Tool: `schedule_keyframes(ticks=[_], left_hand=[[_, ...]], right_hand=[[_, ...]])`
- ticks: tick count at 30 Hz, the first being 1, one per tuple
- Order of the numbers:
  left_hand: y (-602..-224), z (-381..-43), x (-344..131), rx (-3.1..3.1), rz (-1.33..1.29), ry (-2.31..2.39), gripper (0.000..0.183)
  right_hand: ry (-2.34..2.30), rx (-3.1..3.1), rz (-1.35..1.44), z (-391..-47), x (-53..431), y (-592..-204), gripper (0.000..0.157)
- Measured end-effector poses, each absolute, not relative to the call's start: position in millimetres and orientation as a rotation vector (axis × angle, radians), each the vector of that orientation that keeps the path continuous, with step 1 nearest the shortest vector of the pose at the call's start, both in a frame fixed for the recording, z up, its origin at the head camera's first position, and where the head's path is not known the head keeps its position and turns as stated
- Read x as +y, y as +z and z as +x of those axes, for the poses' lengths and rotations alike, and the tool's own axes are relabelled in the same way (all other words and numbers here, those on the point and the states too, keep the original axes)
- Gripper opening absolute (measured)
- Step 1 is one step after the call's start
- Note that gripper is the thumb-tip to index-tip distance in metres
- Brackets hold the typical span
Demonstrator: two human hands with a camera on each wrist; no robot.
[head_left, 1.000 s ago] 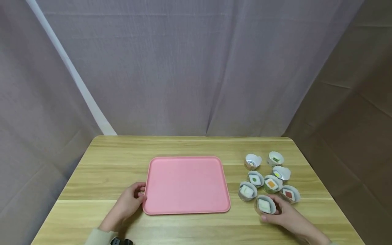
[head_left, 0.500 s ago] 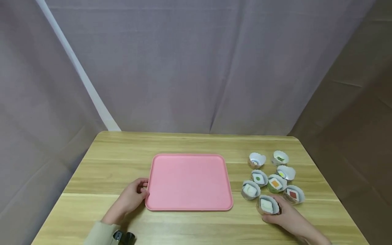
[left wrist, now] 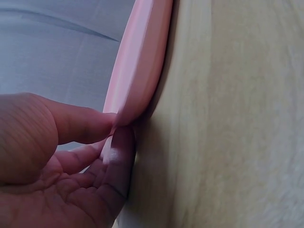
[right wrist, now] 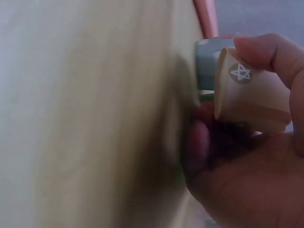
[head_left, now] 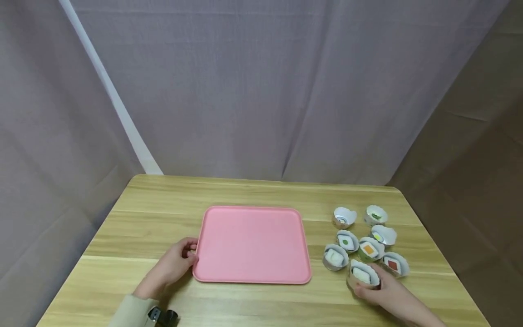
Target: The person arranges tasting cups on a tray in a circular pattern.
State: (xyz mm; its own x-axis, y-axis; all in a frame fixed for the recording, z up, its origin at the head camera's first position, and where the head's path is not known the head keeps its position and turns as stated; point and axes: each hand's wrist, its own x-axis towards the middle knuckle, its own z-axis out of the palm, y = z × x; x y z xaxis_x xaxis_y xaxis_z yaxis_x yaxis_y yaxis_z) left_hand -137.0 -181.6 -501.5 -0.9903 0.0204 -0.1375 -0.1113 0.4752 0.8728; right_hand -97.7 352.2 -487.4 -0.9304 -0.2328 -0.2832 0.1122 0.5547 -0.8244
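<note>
On the left side of the table, my left hand [head_left: 175, 263] pinches the left edge of a pink rectangular tray [head_left: 253, 245]; in the left wrist view, thumb and fingers meet at the tray's rim [left wrist: 142, 61]. My right hand [head_left: 386, 290] grips a paper baking cup [head_left: 351, 282] with a white piece inside. In the right wrist view the cup [right wrist: 256, 97] has a tan wall with a white star mark, the thumb on one side and fingers curled on the other. It seems slightly off the table. My right fingertips are partly hidden.
Several similar cups stand close together at the right: one with an orange-topped piece [head_left: 369, 250], one with a red-topped piece [head_left: 394, 265], one with a white piece [head_left: 335, 259]. The wooden table [head_left: 245, 304] ends at a grey curtain [head_left: 224, 91].
The cup in my right hand has shifted slightly right and tilted. My left hand stays on the tray's edge. The head view has shifted a little.
</note>
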Motion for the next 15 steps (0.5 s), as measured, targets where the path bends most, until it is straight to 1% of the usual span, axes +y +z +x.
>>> schedule_keyframes(ticks=[4,6,9,15], left_hand=[[-498.8,-139.2,-184.7,2.546,-0.058,1.570,0.040],[-497.9,-140.4,-187.0,2.528,-0.040,1.576,0.040],[-498.7,-139.7,-190.7,2.510,-0.037,1.584,0.039],[-504.9,-138.9,-186.5,2.484,-0.039,1.635,0.039]], right_hand=[[-1.240,2.551,-0.256,-95.0,344.0,-472.4,0.046],[-1.265,2.584,-0.337,-93.3,334.6,-462.2,0.044],[-1.324,2.601,-0.409,-92.7,313.1,-448.7,0.045],[-1.423,2.489,-0.438,-101.0,278.5,-439.7,0.055]])
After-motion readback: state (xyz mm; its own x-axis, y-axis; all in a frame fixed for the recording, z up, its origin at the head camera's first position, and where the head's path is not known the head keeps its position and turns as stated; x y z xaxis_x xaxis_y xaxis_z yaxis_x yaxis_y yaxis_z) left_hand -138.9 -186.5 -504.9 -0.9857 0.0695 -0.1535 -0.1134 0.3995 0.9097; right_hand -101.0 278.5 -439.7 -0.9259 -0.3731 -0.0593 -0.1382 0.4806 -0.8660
